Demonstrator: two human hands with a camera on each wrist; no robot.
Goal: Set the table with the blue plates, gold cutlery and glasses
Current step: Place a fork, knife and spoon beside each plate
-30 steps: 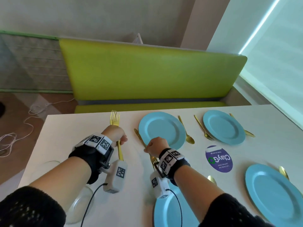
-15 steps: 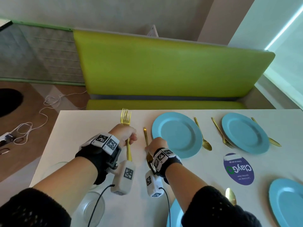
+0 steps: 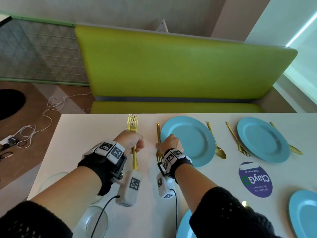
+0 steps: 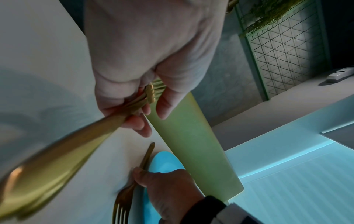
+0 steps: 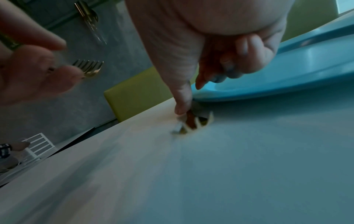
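My left hand grips a bundle of gold forks by the handles, tines pointing away, just above the white table. In the left wrist view the same bundle runs through that hand's curled fingers. My right hand pinches a single gold fork that lies flat along the left rim of a blue plate, tines toward me. In the right wrist view the thumb presses that fork's neck against the table beside the plate's rim.
A second blue plate at far right has gold cutlery on both sides, and a gold spoon lies between the plates. Two more blue plates sit near me. Clear glassware stands near left. A purple sticker marks the table; green bench behind.
The right hand has turned the single fork from slanted to straight along the plate's left rim and slid it away from me. The left hand kept its bundle in nearly the same place.
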